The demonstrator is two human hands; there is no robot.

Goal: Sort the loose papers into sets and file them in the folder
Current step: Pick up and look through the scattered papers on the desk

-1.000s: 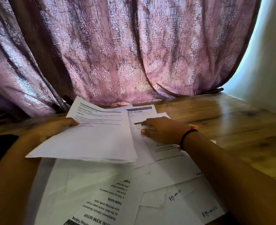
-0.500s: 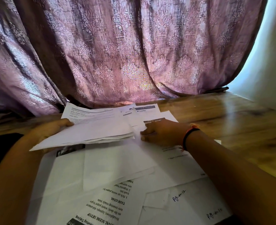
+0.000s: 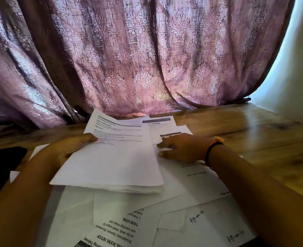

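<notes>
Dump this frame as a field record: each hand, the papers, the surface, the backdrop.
left hand: grips held stack by its left edge, thumb on top; stack lifted off the sheets beneath
right hand: palm down on loose sheets; pinching or just pressing is unclear
wristband: dark, on the right wrist
loose sheets: overlapping, spread over wooden table; some have handwritten page marks
backdrop: purple patterned curtain

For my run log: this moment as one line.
phase: sorting | left hand: holds stack of white printed sheets | right hand: touches loose white sheet on brown wooden table
</notes>
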